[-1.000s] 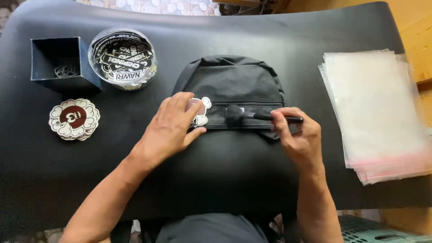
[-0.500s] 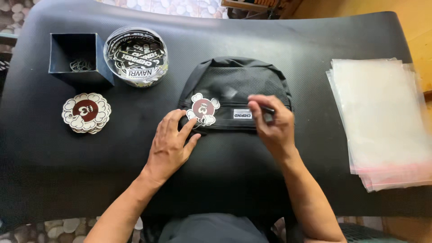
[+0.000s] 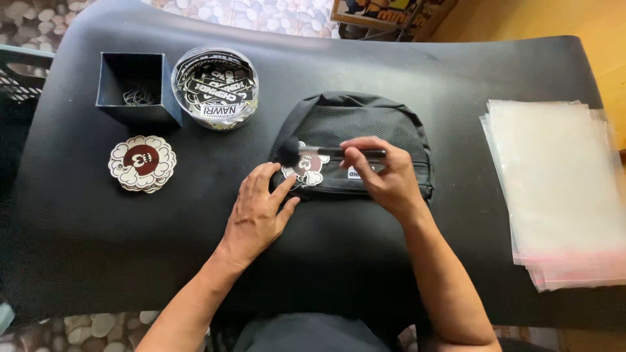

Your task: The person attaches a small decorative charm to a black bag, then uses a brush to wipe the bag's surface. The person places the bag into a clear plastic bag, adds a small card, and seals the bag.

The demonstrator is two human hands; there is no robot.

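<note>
right hand [image 3: 378, 176] holds a brush [image 3: 326, 152] over the black bag [image 3: 385, 124] (left hand [image 3: 257, 212] beside).

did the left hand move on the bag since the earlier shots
Yes. The left hand slid from the cloud-shaped tag towards the person, to the black bag's near-left edge.

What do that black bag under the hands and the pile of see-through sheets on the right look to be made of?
The black bag looks like woven synthetic fabric, matte, with a fine mesh texture on its upper panel; it folds softly at the edges. The see-through sheets look like thin glossy plastic film, probably sleeves: light glares off them, the table shows faintly through, and a pinkish strip runs along their lower edge.
</note>
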